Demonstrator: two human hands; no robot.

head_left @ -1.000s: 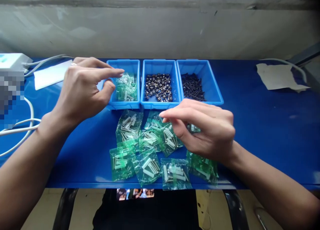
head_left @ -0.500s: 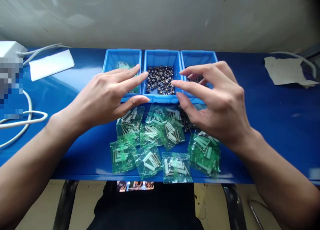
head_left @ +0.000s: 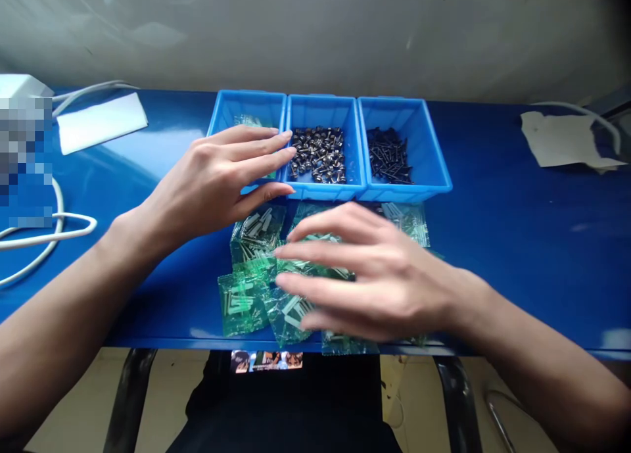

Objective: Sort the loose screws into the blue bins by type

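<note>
your right hand (head_left: pixel 379 272) lies open on the green-striped plastic packets (head_left: pixel 241 302) near the front edge of the blue table (head_left: pixel 493 242), gripping nothing; your left hand (head_left: pixel 217 173), fingers apart and empty, hovers over the left blue bin (head_left: pixel 246 104).

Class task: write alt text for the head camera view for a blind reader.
Over a blue table, the left hand hovers at the leftmost of three blue trays, and the right hand spreads over clear green-marked packets of small parts.
</note>
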